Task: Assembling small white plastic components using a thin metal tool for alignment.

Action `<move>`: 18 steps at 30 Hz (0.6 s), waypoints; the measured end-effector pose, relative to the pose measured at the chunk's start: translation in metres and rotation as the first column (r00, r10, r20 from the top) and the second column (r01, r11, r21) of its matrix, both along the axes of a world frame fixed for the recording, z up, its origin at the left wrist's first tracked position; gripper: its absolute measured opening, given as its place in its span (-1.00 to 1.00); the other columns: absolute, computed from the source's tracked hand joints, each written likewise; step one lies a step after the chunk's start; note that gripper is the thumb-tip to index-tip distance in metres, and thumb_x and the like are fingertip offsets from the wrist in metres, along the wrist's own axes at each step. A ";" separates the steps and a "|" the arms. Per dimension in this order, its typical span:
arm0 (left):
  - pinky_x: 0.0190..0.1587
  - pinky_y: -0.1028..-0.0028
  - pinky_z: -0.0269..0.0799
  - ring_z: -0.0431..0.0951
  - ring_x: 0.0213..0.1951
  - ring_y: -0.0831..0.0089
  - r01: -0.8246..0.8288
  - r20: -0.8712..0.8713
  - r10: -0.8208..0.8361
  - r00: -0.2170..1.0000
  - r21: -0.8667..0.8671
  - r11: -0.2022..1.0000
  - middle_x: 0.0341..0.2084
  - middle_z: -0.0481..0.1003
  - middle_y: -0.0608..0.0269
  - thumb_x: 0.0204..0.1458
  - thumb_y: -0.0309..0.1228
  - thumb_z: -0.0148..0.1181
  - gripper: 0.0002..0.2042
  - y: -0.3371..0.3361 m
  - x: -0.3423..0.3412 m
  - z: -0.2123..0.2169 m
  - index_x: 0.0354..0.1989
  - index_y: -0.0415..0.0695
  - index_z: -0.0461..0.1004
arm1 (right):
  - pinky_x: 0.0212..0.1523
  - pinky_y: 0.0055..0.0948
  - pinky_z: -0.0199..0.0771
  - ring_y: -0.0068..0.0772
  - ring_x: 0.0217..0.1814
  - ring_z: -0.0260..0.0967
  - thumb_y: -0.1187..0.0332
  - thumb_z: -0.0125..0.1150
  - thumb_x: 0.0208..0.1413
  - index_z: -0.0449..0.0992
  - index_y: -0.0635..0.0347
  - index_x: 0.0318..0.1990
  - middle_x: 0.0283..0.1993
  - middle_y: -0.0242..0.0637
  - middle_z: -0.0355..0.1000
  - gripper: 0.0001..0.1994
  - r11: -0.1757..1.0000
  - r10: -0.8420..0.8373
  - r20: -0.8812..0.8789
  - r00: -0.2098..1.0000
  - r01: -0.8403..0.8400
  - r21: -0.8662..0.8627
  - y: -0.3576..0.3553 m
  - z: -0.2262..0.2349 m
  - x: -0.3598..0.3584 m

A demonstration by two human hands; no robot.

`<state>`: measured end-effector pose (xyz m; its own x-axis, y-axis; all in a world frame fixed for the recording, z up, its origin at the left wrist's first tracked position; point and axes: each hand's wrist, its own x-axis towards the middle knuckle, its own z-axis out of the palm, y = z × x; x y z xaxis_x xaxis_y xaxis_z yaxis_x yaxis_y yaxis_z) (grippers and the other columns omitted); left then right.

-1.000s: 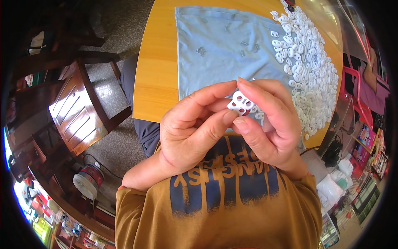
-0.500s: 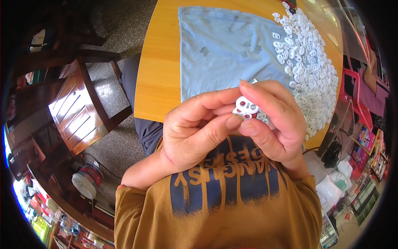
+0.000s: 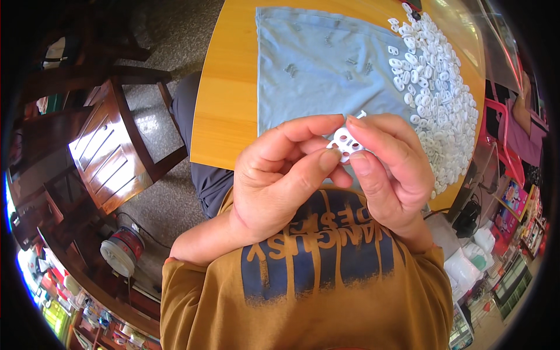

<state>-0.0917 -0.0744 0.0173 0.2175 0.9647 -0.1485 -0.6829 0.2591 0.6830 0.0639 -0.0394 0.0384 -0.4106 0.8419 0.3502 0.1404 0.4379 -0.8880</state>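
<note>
Between the fingertips of both hands is a small white plastic piece with several round holes (image 3: 349, 142). My left hand (image 3: 274, 181) pinches its left side with thumb and forefinger. From the right, my right hand (image 3: 399, 169) grips it with thumb and curled fingers. A small white tip (image 3: 362, 114) sticks up past the right forefinger; whether it belongs to the same piece I cannot tell. Beyond the hands lies a light blue cloth (image 3: 315, 96) with several tiny grey coil-like parts (image 3: 290, 70) scattered over it. Right of it spreads a heap of loose white plastic pieces (image 3: 443, 99).
Cloth and heap lie on a yellow wooden table (image 3: 224, 99) with a curved edge. A dark wooden chair (image 3: 111, 149) stands at the left, near a white bucket (image 3: 119, 258) on the floor. At the far right are a pink chair (image 3: 508, 140) and another person's arm (image 3: 521, 114).
The white piece has turned in my fingers, so its holed face now shows more fully. White pieces seen in the right palm before are now hidden. Both hands stay almost in place.
</note>
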 end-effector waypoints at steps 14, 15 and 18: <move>-0.29 0.64 0.43 0.48 -0.38 0.59 0.016 -0.097 -0.019 0.995 -0.032 0.999 -0.34 0.47 0.21 0.06 -0.64 -0.03 -0.71 -0.002 0.000 0.000 -0.01 -0.30 0.29 | -0.50 -0.66 0.34 -0.57 -0.45 0.33 0.61 0.06 0.02 0.42 0.36 -0.08 -0.31 -0.22 0.37 -0.74 0.995 -0.061 -0.082 0.995 0.055 -0.078 -0.002 -0.004 0.000; -0.29 0.64 0.43 0.48 -0.38 0.59 0.010 -0.098 -0.015 0.995 -0.046 0.999 -0.34 0.47 0.21 0.06 -0.64 -0.03 -0.72 -0.001 0.001 0.000 -0.01 -0.30 0.29 | -0.50 -0.66 0.34 -0.57 -0.45 0.33 0.61 0.06 0.02 0.42 0.36 -0.08 -0.31 -0.22 0.37 -0.74 0.995 -0.061 -0.081 0.995 0.055 -0.080 -0.002 -0.005 0.000; -0.29 0.64 0.42 0.48 -0.38 0.59 0.000 -0.107 -0.006 0.994 -0.058 0.998 -0.34 0.47 0.22 0.06 -0.64 -0.02 -0.72 0.000 0.002 0.000 -0.03 -0.31 0.30 | -0.46 -0.63 0.35 -0.53 -0.41 0.34 0.61 0.07 0.02 0.43 0.36 -0.08 -0.31 -0.21 0.38 -0.74 0.995 -0.066 -0.074 0.995 0.060 -0.078 -0.002 -0.004 0.001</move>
<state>-0.0898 -0.0746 0.0174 0.2007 0.9531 -0.2267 -0.6060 0.3026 0.7356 0.0649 -0.0419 0.0340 -0.3302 0.8904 0.3132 0.0961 0.3618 -0.9273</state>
